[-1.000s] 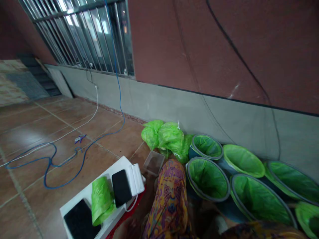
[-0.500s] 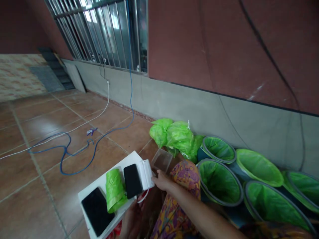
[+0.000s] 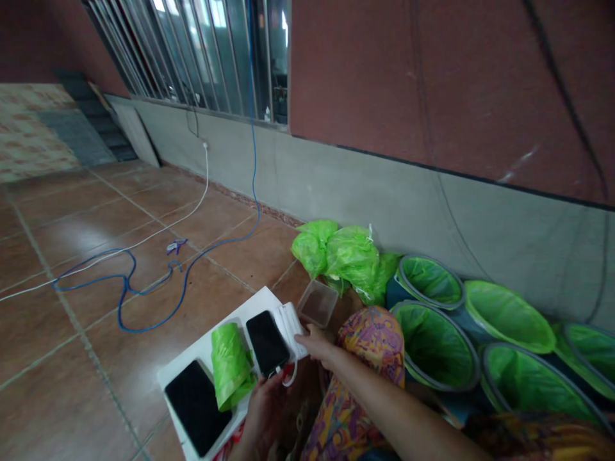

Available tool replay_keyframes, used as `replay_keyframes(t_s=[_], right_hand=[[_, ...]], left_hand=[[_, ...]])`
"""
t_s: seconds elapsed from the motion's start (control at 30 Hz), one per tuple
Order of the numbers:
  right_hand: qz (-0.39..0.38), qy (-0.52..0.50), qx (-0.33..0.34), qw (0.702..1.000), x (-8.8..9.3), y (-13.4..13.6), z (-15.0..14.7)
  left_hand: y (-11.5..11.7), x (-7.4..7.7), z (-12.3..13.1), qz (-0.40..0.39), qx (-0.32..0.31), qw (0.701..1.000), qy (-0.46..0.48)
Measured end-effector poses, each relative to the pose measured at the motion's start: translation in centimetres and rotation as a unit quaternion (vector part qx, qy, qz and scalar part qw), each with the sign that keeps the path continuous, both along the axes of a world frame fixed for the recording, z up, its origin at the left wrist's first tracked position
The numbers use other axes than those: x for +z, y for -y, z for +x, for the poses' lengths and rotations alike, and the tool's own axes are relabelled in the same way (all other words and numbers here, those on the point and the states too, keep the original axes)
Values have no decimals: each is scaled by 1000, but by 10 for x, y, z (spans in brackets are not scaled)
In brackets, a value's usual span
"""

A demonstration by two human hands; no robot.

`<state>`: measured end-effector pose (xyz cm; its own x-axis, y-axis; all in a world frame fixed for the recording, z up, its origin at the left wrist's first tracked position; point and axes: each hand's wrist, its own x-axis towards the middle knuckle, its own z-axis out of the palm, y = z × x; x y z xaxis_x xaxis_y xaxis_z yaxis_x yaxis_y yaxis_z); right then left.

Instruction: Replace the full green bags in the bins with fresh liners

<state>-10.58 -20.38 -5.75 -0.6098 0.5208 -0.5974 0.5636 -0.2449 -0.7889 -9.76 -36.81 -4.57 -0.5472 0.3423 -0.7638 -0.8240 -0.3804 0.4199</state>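
Observation:
A black phone (image 3: 268, 344) lies at the right part of a white board (image 3: 180, 365), with a white cable plugged into its lower end. My left hand (image 3: 268, 394) has its fingers closed at that end, on the cable plug. A white block-like device (image 3: 289, 328) sits just right of the phone, and my right hand (image 3: 314, 342) grips its right side. Left of the phone is a roll of green plastic bags (image 3: 230, 366). Further left, a black tablet-like slab (image 3: 198, 408) rests on the board.
An open clear container (image 3: 318, 303) stands on the floor beyond my right hand. Green bags (image 3: 350, 256) lie by the wall. Several green-lined bins (image 3: 435, 346) stand at the right. A blue cable (image 3: 180, 301) and a small purple object (image 3: 176, 246) lie on the tiles.
The view has shifted slightly. My left hand has come further out beneath the phone's lower end, showing the cable plug. My right hand stays on the white device.

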Motion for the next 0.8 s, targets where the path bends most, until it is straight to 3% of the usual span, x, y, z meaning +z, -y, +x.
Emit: replay_keyframes(t_s=[0.07, 0.17, 0.3, 0.37, 0.53, 0.63, 0.7, 0.8], right_hand=[[10, 19, 47, 999, 9, -2, -1], [-53, 14, 83, 995, 22, -5, 0], [-115, -9, 51, 992, 37, -12, 14], [-132, -32, 23, 990, 49, -17, 31], [-161, -150, -112, 969, 103, -30, 99], [-155, -210, -136, 956, 135, -31, 153], [-154, -214, -163, 951, 143, -28, 189], [-162, -189, -205, 947, 131, -18, 236]], left_hand=[[2, 2, -5, 10, -9, 1000, 0], [4, 5, -14, 17, -33, 999, -19], [2, 11, -18, 11, -47, 995, -89], [-4, 21, -15, 7, -69, 991, -118], [-27, 75, 5, 36, -140, 977, -158], [-45, 102, 19, 36, -166, 960, -222], [-58, 107, 28, 44, -186, 948, -253], [-79, 100, 39, 70, -217, 935, -272]])
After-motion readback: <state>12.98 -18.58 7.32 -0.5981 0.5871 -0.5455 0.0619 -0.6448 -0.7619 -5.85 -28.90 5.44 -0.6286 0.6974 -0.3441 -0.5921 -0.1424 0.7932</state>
